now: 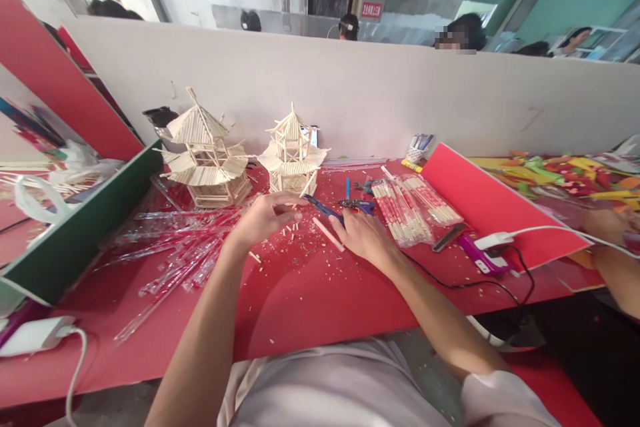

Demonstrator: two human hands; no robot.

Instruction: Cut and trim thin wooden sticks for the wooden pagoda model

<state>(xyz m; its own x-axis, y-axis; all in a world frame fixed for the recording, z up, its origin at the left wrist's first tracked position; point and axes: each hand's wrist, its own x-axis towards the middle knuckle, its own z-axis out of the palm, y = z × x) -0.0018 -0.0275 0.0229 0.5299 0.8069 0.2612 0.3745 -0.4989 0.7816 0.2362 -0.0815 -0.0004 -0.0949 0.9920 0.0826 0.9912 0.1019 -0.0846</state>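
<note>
My right hand point(363, 233) is wrapped round dark blue pliers point(324, 208), whose jaws point left. Close to the jaws, the fingers of my left hand point(270, 215) are bent together; whatever they pinch is too small to make out. A pale pink strip point(329, 235) lies on the table below the pliers. Behind my left hand stands a small pagoda model of wooden sticks point(293, 157). To its left is a wider stick pagoda point(205, 153). Short cut pieces of stick point(290, 232) are scattered under my hands.
Clear plastic wrappers point(187, 247) spread over the red table point(300, 300) at left. Packs of sticks point(415, 207) lie at right, near a purple power strip point(483, 255) with cables. Green point(85, 227) and red point(495, 200) boards flank the space. A co-worker's arm point(613, 247) shows at far right.
</note>
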